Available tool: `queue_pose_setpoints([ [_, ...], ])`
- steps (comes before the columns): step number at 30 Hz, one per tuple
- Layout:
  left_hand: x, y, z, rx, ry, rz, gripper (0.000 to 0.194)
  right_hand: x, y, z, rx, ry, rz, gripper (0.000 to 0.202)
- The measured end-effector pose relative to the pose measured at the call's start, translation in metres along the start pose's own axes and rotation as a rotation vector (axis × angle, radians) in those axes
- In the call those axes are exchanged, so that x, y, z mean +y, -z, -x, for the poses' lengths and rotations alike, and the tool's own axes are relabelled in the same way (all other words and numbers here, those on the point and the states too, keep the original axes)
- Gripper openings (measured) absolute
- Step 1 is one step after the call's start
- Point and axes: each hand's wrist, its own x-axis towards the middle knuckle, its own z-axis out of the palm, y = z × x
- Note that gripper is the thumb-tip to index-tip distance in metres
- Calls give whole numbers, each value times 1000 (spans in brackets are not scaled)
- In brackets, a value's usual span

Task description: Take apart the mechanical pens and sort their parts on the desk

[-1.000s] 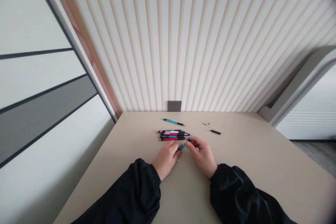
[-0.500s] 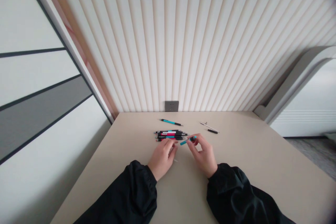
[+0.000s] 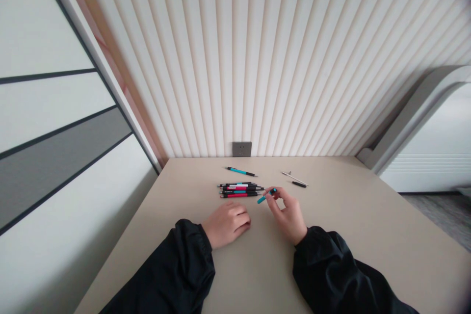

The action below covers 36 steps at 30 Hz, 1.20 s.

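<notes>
Between the thumb and fingers of my right hand (image 3: 289, 213) is a short teal and black pen part (image 3: 262, 199), held just above the table. My left hand (image 3: 227, 224) rests low at the table with its fingers curled together; whatever is under them is hidden. Just beyond my hands lies a bundle of pens (image 3: 240, 189) in red, black and teal. Farther back is a single teal pen (image 3: 240, 171) with black ends. A thin silver refill (image 3: 294, 178) and a black grip piece (image 3: 299, 184) lie on the right.
The beige table (image 3: 331, 216) meets a ribbed wall at the back, where a dark socket (image 3: 242, 149) sits. White and grey panels (image 3: 66, 132) stand at the left. A white and grey curved piece of furniture (image 3: 434, 142) is on the right.
My left hand has drawn back toward me from the pens and its fingers have curled in; the pale piece seen beneath it is out of sight. My right hand still holds the teal part, turned slightly.
</notes>
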Motion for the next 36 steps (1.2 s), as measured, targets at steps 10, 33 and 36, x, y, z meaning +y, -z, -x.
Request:
queue_pose_setpoints([
  [10, 2, -9, -4, 98, 99, 58, 12, -1, -7, 10, -217, 90, -9, 14],
  [33, 5, -2, 0, 348, 186, 177, 13, 10, -2, 0, -239, 172, 182, 21],
  [36, 5, -2, 0, 336, 192, 173, 19, 34, 18, -16, -22, 116, 328, 26],
])
